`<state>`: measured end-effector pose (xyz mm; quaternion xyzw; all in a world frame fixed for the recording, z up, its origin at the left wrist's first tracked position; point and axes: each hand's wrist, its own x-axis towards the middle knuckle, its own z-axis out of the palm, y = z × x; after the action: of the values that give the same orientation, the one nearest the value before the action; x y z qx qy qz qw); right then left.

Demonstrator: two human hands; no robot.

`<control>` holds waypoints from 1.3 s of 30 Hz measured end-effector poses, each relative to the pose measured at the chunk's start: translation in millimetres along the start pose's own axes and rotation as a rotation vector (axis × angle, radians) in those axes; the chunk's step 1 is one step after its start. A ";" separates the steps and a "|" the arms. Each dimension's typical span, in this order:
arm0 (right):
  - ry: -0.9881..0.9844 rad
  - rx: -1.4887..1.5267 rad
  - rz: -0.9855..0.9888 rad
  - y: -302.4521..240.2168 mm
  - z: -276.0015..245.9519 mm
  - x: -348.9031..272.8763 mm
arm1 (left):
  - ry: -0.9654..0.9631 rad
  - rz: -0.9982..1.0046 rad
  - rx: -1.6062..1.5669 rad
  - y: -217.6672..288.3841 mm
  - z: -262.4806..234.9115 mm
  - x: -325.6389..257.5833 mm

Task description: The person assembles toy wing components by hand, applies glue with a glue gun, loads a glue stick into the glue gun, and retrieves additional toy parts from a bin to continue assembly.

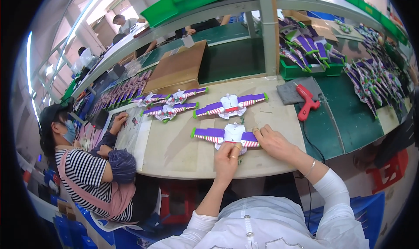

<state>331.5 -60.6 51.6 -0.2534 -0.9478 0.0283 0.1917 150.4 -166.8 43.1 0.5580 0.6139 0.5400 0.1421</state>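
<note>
A toy wing pack (209, 134) in white and purple with red-striped wings and green tips lies on the beige board (174, 148) before me. My left hand (228, 158) presses on its white centre from the near side. My right hand (270, 142) rests on its right wing. A second wing pack (231, 105) lies just beyond, untouched. Two more wing packs (172, 105) lie further left on the board.
A red power screwdriver (306, 101) rests on a grey cloth (288, 91) to the right, on a green mat. A green bin (305, 70) of wing packs stands behind it; more lie piled at far right. A person in a striped shirt (87, 174) works on my left.
</note>
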 end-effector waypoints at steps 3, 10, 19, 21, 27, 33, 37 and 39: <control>-0.029 -0.036 -0.101 -0.7 -5.5 -3.6 | 0.040 -0.243 -0.300 -14.4 -13.0 -6.2; -0.080 -0.167 -0.026 -14.0 -19.2 0.1 | -0.108 -0.159 -0.385 -17.8 -17.3 -23.3; -0.219 0.767 0.040 -44.5 -8.1 28.8 | 0.015 0.199 0.127 -3.5 -38.3 -54.3; -0.244 0.836 0.125 -45.5 -6.3 24.4 | 0.028 0.229 0.289 -7.4 -44.8 -57.7; -0.047 0.760 0.009 -51.6 1.4 12.4 | -0.018 0.274 0.415 -5.3 -54.5 -58.0; -0.066 0.852 0.145 -50.3 6.2 11.2 | -0.085 0.102 0.162 -15.2 -61.6 -52.0; 0.003 0.871 0.215 -55.1 6.1 14.8 | -0.111 0.077 0.094 -11.2 -60.4 -49.2; 0.043 0.747 0.145 -60.2 10.0 11.0 | -0.109 0.003 -0.137 -3.6 -51.2 -48.2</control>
<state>290.7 -107.1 55.3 -0.2330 -0.8476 0.3798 0.2880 125.0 -232.4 38.8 0.5762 0.5660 0.5499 0.2125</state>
